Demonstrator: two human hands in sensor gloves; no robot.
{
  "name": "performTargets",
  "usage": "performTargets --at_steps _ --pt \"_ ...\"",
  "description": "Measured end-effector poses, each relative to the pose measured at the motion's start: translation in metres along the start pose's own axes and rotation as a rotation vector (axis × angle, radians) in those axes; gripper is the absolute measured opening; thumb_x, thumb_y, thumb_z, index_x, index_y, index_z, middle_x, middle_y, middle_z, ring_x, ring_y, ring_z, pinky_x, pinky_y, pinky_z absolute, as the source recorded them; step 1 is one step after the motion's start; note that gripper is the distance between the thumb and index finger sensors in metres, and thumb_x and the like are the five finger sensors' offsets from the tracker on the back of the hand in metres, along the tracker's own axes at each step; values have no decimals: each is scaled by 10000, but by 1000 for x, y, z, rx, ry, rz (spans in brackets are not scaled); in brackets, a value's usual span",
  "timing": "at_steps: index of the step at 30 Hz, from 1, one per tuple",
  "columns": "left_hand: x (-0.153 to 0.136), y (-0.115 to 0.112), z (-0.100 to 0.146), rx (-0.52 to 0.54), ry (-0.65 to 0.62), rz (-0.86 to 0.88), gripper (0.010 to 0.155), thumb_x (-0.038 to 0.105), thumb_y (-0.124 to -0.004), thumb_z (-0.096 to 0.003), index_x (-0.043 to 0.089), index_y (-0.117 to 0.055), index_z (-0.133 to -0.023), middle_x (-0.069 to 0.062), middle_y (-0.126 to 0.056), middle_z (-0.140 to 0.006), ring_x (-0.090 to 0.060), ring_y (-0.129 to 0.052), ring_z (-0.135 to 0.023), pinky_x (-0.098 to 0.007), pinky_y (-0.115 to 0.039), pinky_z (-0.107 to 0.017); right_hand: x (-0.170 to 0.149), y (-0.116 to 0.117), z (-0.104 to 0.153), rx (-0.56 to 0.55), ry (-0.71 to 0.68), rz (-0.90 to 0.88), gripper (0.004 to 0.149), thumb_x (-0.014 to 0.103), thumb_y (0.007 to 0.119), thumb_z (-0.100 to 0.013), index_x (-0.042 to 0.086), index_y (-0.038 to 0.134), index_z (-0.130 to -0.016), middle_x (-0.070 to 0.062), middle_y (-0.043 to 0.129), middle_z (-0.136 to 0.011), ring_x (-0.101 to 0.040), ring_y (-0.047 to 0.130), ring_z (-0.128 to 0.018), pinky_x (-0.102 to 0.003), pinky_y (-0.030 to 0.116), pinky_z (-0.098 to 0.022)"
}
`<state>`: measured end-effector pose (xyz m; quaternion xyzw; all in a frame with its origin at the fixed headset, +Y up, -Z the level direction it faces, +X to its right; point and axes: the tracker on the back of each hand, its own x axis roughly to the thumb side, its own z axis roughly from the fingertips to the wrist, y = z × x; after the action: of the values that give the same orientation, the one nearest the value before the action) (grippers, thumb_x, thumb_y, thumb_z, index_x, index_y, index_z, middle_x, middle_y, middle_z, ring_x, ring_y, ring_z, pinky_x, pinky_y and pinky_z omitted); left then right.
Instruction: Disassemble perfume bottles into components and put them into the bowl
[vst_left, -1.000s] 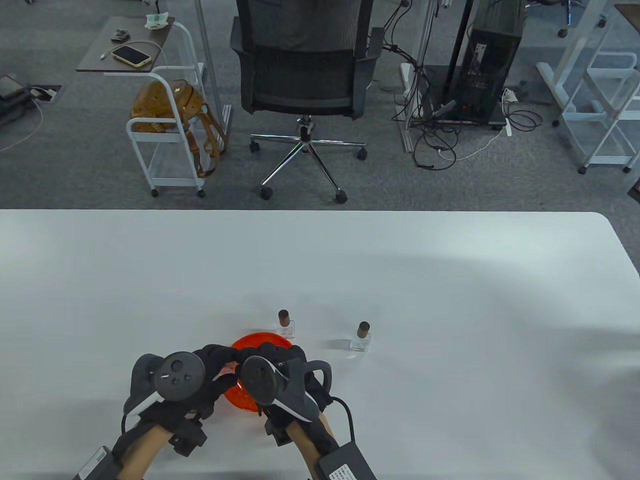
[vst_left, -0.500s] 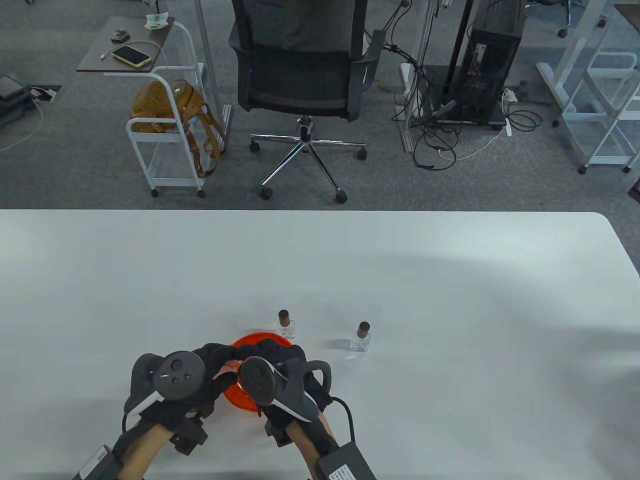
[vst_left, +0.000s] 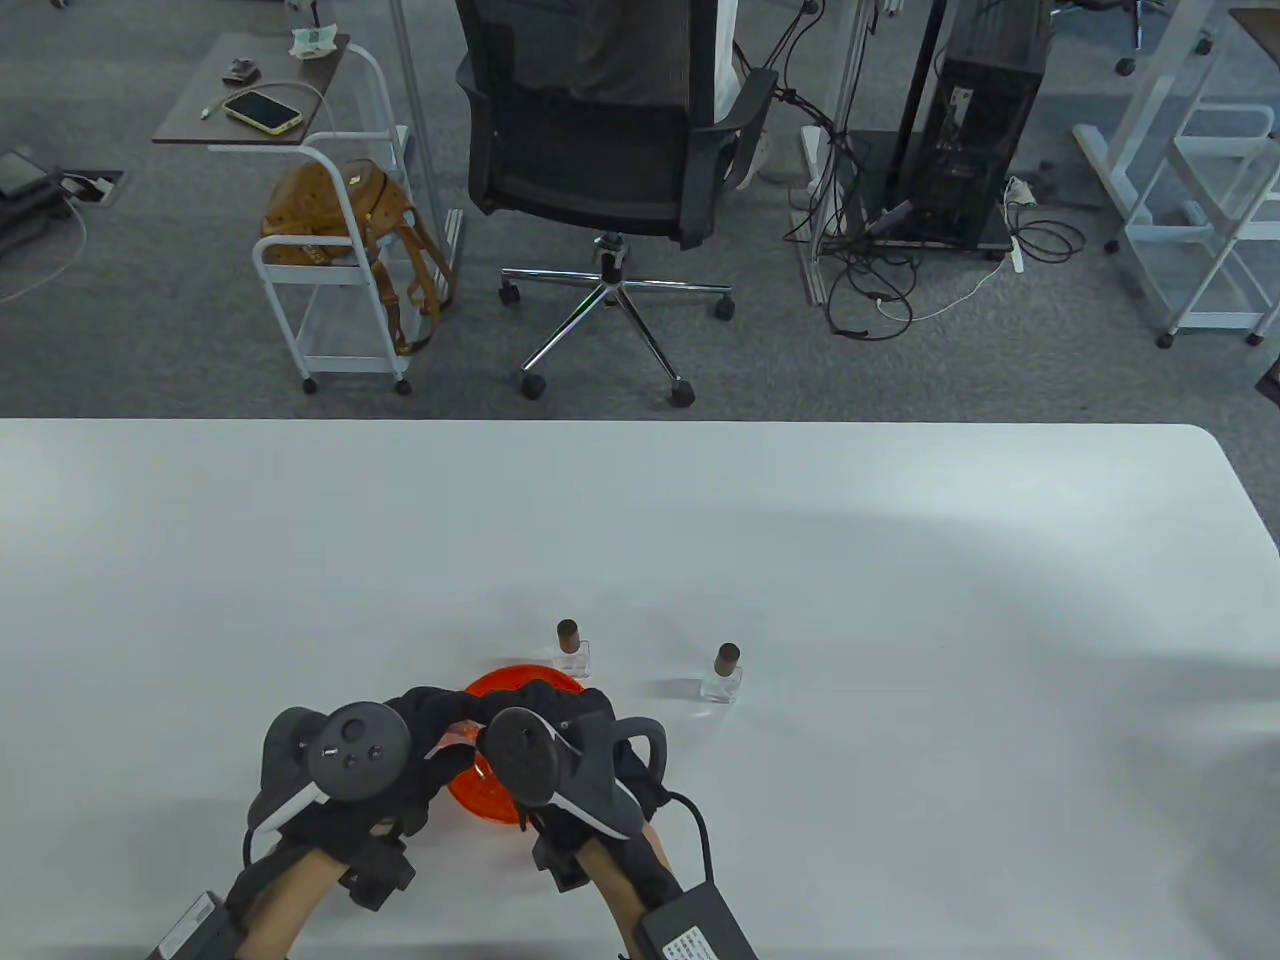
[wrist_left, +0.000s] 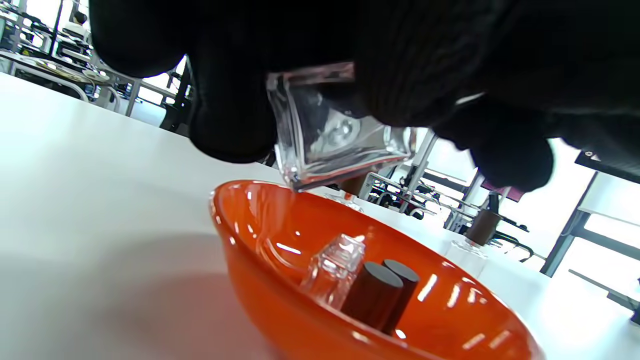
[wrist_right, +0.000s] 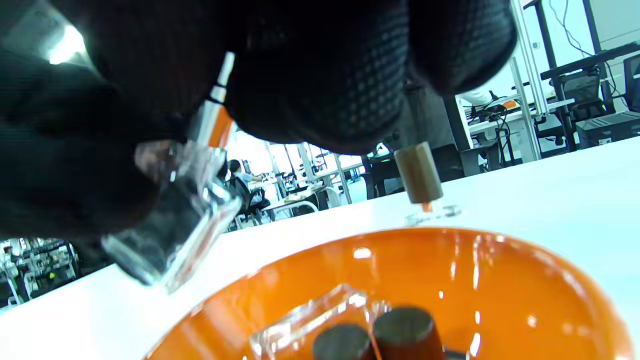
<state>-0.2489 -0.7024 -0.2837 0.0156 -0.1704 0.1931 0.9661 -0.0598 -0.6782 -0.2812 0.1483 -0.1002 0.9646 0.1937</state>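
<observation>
While the left hand grips a clear glass bottle body above the near-left rim of the orange bowl, the bottle's long axis tilts toward the right hand; that hand's fingers curl at the bottle's neck end, though what they pinch cannot be told; two capped bottles stand on the surface just beyond.

Two hands in black gloves with trackers on top

The left hand and the right hand wear black knit gloves. On the back of each sits a dark grey round tracker with small buttons and a ring. Black straps and boxes wrap the wrists; a black cable loops beside the right one.
</observation>
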Motion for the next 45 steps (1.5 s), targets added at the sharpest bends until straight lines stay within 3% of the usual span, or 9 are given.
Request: performTargets --at_steps 2,5,10,17,23,29,34,39,45 --pt "-4 2 1 23 39 -12 550 380 -876 -414 195 -839 -931 -127 -956 -900 -310 -1068 -679 -582 -753 -592 -11 -12 -1 -44 26 -57 426 430 829 -359 335 830 -775 63 962 -712 -59 1041 -423 -476 834 -541" --pt "-9 4 1 31 76 -20 551 376 -877 -414 192 -843 -932 -130 -960 -898 -312 -1069 -677 -582 -751 -593 -22 -16 -2 -119 61 38 430 419 839 -362 326 825 -781 57 958 -731 -62 1042 -429 -480 835 -534" --pt "-8 2 0 12 91 -51 554 335 -880 -419 188 -829 -951 -119 -949 -915 -307 -1071 -697 -573 -760 -596 -16 28 -9 -8 29 500 445 414 873 -344 342 825 -780 75 968 -759 -38 1046 -395 -466 851 -521" --pt "-4 3 0 29 85 -88 546 379 -905 -406 259 -871 -938 -76 -1006 -865 -278 -1094 -681 -553 -780 -586 -7 54 -18 86 0 627 420 442 880 -334 373 864 -748 104 994 -745 -44 1032 -390 -469 841 -521" --pt "2 1 -2 6 100 -154 540 380 -920 -402 263 -884 -928 -56 -1022 -869 -305 -1062 -726 -564 -758 -603 -12 42 -18 77 20 586 445 444 869 -333 364 857 -771 92 980 -771 -69 1035 -450 -486 822 -545" --pt "20 -3 -22 -38 156 -285 556 328 -921 -406 206 -865 -945 -88 -1014 -883 -327 -1060 -742 -568 -760 -604 -37 -7 -11 -50 132 402 439 470 812 -354 344 863 -771 71 986 -760 -81 1040 -452 -492 821 -544" --pt "39 -13 -40 -71 193 -439 550 379 -943 -392 247 -911 -925 -45 -1068 -840 -292 -1062 -706 -554 -756 -600 -64 -30 -6 -96 215 289 441 488 786 -361 332 875 -764 60 996 -745 -87 1044 -442 -494 824 -535" --pt "51 -29 -50 -133 211 -558 559 421 -945 -383 263 -925 -919 -12 -1107 -808 -262 -1064 -683 -530 -766 -587 -72 -29 -7 -79 233 279 439 493 779 -362 325 885 -754 56 1003 -734 -92 1048 -437 -497 824 -534" --pt "54 -42 -48 -195 180 -586 530 434 -918 -399 301 -932 -912 17 -1115 -808 -261 -1052 -694 -531 -752 -593 -68 -25 -7 -64 222 289 442 499 774 -362 328 884 -754 60 1004 -734 -89 1048 -438 -496 824 -535"
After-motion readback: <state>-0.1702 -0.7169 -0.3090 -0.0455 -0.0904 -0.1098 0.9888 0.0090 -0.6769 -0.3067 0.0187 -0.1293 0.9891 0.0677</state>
